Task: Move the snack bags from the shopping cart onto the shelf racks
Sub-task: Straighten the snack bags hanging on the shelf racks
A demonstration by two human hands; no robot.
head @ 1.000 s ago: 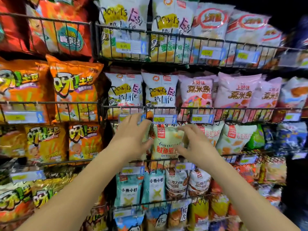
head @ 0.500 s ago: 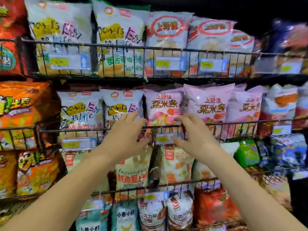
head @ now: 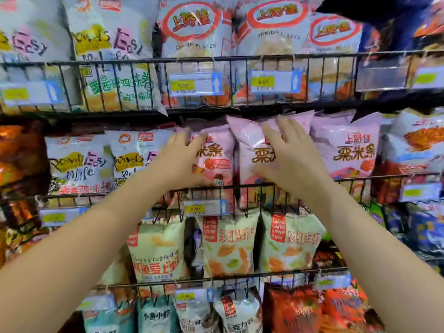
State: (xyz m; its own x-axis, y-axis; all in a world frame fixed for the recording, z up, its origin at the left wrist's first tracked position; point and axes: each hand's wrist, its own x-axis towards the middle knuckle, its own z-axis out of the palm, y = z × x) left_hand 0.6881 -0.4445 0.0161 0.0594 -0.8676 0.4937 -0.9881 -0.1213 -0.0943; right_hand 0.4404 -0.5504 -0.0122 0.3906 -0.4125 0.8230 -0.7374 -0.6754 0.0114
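Pink snack bags stand in a black wire shelf rack [head: 374, 177] at mid height. My left hand [head: 177, 159] lies with spread fingers against the left pink bag [head: 216, 159]. My right hand [head: 288, 162] lies flat with straight fingers on the middle pink bag [head: 247, 140]. A third pink bag [head: 348, 150] stands to the right, untouched. Neither hand grips anything. The shopping cart is out of view.
The rack above holds white bags with red ovals [head: 192, 32] and white scribble-print bags [head: 113, 56]. Below hang pale green crisp bags [head: 228, 246] and a price tag [head: 204, 207]. Orange bags [head: 16, 155] fill the left side, blue ones [head: 422, 236] the right.
Both hands rose from the lower rack's pale green bags up to the pink bags one rack higher. The view shifted up and to the right along the shelves.
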